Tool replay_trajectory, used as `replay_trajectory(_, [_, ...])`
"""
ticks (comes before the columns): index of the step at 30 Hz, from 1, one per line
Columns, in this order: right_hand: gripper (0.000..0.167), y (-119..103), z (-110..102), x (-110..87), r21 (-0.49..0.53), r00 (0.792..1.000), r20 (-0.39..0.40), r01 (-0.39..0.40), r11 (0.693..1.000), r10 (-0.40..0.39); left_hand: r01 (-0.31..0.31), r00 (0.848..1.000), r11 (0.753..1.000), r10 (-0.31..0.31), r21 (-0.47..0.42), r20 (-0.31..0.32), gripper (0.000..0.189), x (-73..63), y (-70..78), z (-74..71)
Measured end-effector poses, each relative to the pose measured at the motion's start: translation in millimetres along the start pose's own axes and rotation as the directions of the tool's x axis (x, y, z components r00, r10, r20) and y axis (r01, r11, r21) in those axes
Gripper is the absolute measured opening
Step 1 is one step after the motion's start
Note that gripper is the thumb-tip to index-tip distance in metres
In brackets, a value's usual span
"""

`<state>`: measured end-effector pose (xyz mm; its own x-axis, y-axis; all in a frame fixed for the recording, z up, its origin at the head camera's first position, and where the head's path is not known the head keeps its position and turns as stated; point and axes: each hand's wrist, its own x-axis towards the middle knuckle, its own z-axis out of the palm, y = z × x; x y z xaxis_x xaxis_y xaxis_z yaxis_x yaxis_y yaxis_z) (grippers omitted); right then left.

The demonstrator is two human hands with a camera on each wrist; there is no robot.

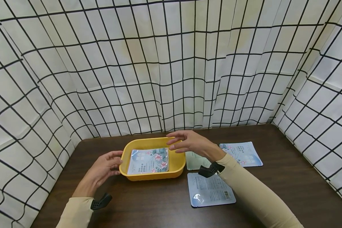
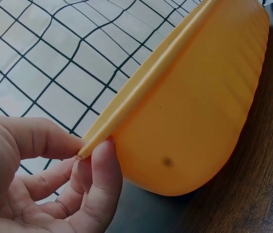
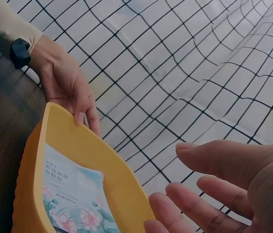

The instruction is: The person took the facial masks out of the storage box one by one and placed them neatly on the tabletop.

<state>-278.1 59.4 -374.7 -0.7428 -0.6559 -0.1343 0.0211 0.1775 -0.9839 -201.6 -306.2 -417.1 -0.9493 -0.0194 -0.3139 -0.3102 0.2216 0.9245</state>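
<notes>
One yellow plastic tray with rounded corners (image 1: 152,176) sits on the dark brown wood-grain surface (image 1: 148,209), a flat, light-blue packet printed with pink flowers (image 1: 148,161) lying inside. The left hand (image 1: 106,165) pinches the tray's left rim between thumb and fingers. Over the right end hovers the right hand (image 1: 188,142), fingers loosely spread and holding nothing. Beside the tray lie a pale-green packet (image 1: 194,161), a silvery-blue packet with a barcode (image 1: 209,193) and another flowered blue packet (image 1: 248,153), farther right.
</notes>
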Motion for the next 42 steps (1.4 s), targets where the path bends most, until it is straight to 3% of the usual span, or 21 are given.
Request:
replay_trajectory(18, [0.069,5,22,34.8,-0.066,0.997,0.001,-0.075,0.995,0.076,0.005,1.000,1.000,-0.005,-0.027,0.011,0.056,-0.8,1.1,-0.4])
replay_trajectory(42, [0.049,24,41,64.9,-0.135,0.991,-0.031,-0.130,0.982,0.127,0.014,1.000,1.000,-0.015,-0.027,-0.001,0.056,1.3,-1.9,-0.8])
